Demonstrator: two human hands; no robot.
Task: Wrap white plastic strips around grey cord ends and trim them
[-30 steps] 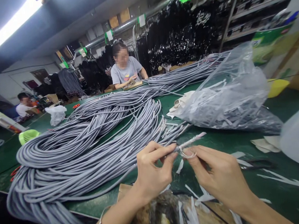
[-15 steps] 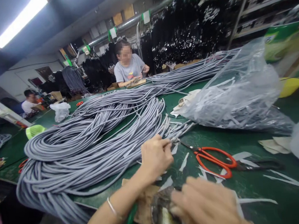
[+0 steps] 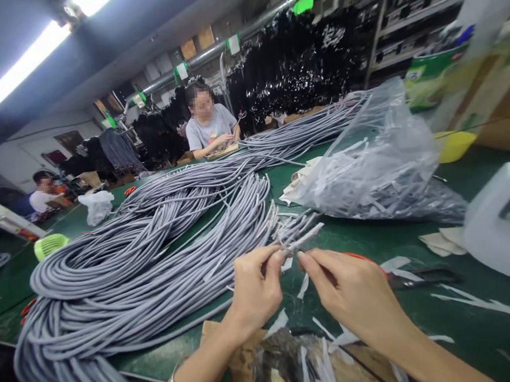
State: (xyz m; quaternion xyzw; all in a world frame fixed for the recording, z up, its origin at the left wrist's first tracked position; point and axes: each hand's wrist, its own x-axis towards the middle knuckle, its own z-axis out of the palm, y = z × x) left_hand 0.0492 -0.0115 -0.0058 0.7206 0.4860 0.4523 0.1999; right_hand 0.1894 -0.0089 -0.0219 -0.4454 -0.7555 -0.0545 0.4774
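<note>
Low in the centre of the frame, left hand (image 3: 256,288) pinching a stripped cable end (image 3: 300,238) between thumb and fingertips, just where the grey cable bundle (image 3: 146,264) fans out on the green bench (image 3: 446,323). Right hand (image 3: 355,292) close beside, fingertips drawn together near the same end; whether touching it, cannot tell. Orange scissors (image 3: 366,257) mostly hidden behind that hand. White jug (image 3: 500,230) cut off at right edge. Plastic bag (image 3: 376,164) of scraps upper right.
</note>
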